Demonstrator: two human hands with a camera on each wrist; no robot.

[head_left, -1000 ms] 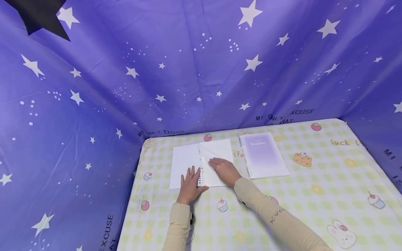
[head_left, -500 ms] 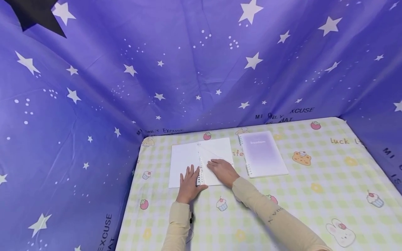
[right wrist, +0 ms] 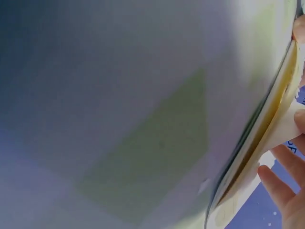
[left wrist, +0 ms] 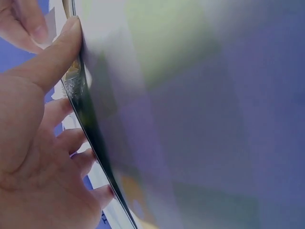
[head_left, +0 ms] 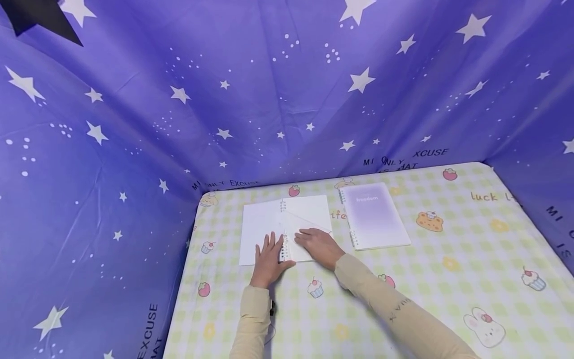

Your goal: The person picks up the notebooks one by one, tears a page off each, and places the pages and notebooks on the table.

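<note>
Below star-printed purple fabric walls [head_left: 269,112], a green-checked surface [head_left: 457,296] with cupcake prints is bearing an open spiral notebook [head_left: 261,224], a lilac notebook [head_left: 376,219] lying to its right. The left hand [head_left: 269,262] is resting, fingers spread apart, near the coil; the right hand [head_left: 319,246], fingers extended, is pressing a folded page [head_left: 298,223].

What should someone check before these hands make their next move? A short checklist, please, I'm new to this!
1. Left hand on the left page: ok, fingers spread.
2. Right hand on the right page: ok.
3. Right page lying flat: not ok, the right wrist view shows a raised paper flap.
4. Purple notebook clear of the open notebook: ok, closed and apart.
5. Right page smooth under the right hand: cannot tell, the hand covers it.
</note>
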